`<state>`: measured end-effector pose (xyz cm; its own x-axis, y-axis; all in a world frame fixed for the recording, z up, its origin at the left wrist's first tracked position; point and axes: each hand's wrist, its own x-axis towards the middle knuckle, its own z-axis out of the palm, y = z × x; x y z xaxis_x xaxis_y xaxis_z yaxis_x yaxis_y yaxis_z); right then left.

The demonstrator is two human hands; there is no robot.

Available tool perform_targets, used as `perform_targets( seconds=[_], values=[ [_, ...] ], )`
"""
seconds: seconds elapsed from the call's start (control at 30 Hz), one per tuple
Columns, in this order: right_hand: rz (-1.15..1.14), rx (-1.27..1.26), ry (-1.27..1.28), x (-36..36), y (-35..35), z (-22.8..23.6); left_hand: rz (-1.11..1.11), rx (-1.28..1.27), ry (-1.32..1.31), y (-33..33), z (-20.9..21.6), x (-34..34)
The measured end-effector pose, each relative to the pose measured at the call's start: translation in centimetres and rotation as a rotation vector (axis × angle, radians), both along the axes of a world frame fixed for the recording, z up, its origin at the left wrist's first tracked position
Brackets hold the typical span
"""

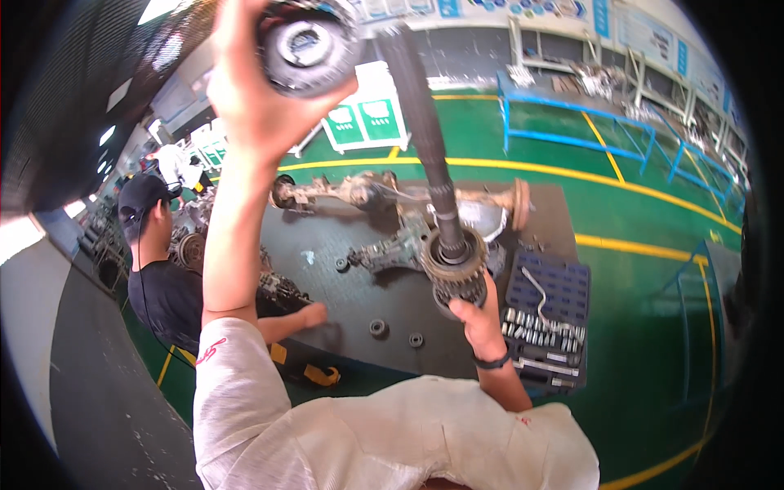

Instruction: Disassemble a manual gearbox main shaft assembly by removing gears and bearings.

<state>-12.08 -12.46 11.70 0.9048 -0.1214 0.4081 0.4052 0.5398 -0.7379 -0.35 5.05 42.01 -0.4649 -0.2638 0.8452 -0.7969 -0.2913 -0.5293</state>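
The left hand [253, 90] is gripping a round hub [306, 45] raised at eleven o'clock, the right hand [478, 322] is closing its fingers under the geared shaft [433, 163], lifted clear off the desk [359, 286], while the axle [367, 192] is lying stripped beyond.

I'm looking at a vehicle repair workshop — green painted floor [637, 220], axle assembly [384, 193] on the table [343, 286], socket set [545, 314].

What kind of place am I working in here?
Likely a vehicle repair training workshop: a rear axle assembly on the dark workbench, an open socket set, and a green painted floor with yellow lines.
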Motion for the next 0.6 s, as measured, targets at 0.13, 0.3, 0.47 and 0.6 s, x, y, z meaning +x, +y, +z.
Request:
perform_targets(
  seconds=[0.13,0.3,0.47,0.6],
  values=[
    [0.005,-0.032,0.021,-0.6,0.4,0.1,0.373,0.130,-0.284,0.8,2.0,-2.0],
    [0.023,0.026,0.011,-0.9,1.1,0.4,0.389,0.343,-0.362,1.1,4.1,-3.0],
    [0.042,0.000,0.075,-0.7,0.9,0.8,0.484,0.585,-0.445,0.1,4.6,-3.4],
    [0.070,-0.006,0.121,-1.1,0.8,0.7,0.525,0.638,-0.504,-0.8,3.8,-4.2]
  ],
)
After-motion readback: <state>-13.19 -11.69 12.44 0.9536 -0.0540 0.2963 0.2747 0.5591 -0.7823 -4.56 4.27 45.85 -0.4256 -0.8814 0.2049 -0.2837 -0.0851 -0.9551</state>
